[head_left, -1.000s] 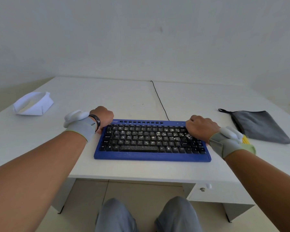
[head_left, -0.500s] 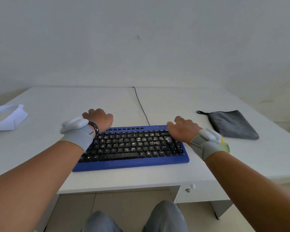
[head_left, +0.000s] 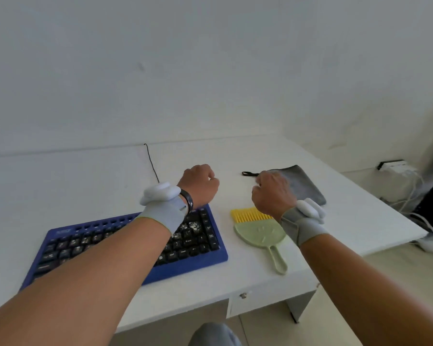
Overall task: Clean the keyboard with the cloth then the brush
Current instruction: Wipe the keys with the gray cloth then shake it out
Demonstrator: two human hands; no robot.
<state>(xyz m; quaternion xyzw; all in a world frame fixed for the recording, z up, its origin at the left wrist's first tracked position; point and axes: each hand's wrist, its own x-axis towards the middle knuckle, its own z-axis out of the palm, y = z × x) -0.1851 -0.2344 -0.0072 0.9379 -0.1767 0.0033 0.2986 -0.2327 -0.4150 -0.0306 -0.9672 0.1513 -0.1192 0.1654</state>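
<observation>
— Left wrist [head_left: 164,216]: pale grey band, green-edged cuff, white rounded pod strapped on top, black bracelet [head_left: 187,200] just ahead of it.
— Right wrist [head_left: 303,226]?
— Darker grey wrap, overlapping folds, matching white pod. Forearms bare, no sleeves. Grey trouser knee [head_left: 214,335] at bottom edge.

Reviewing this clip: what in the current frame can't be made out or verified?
- Keyboard, head view: the left forearm hides the middle keys.
- Right hand: motion-blurred over the grey cloth; contact unclear.
- Brush: right wrist covers some bristles.
- Left hand: fingers curl away from the camera; contents unseen.
</observation>
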